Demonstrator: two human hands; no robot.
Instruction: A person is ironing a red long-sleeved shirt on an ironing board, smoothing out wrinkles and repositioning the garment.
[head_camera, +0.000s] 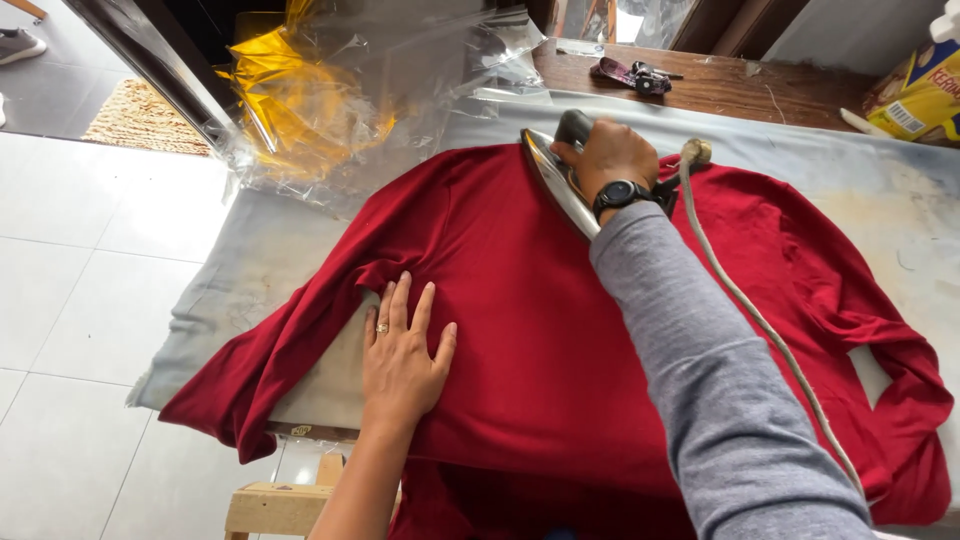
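A dark red long-sleeved garment (520, 300) lies spread over a grey padded ironing surface (250, 260). My left hand (403, 350), a ring on one finger, presses flat on the garment near its left side, fingers spread. My right hand (608, 158), with a black watch on the wrist and a grey sleeve, grips the handle of a metal clothes iron (556, 180) resting on the upper middle of the garment. The iron's cloth-covered cord (760, 320) trails down over the garment's right side.
Crinkled clear and yellow plastic wrap (330, 90) lies at the far left of the surface. A wooden table (740, 85) behind holds a small dark strap-like object (630, 75) and a yellow package (915, 90). White floor tiles (80, 300) and a woven mat (140, 118) lie left.
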